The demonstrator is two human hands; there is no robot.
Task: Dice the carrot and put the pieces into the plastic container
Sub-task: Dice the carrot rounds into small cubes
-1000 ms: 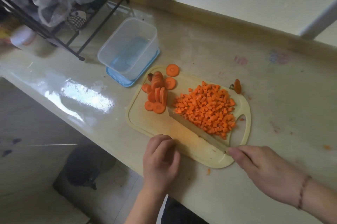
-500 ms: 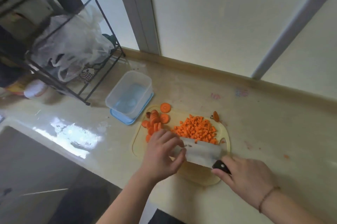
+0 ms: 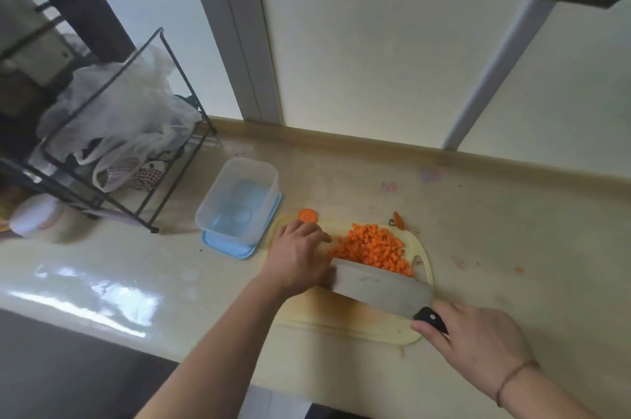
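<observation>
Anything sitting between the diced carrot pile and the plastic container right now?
Yes. The left hand rests on the cutting board between the diced carrot and the plastic container. One carrot slice also lies near the container's corner. The container is open, with no lid on top.

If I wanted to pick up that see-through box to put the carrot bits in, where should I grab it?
Probably grab the plastic container by its top rim, one hand on each long side, coming down from above. It stands upright and open on its blue lid, and the straight, smooth walls give fingers little to catch lower down. The near right corner sits close to the cutting board, so the left side is freer.
</observation>
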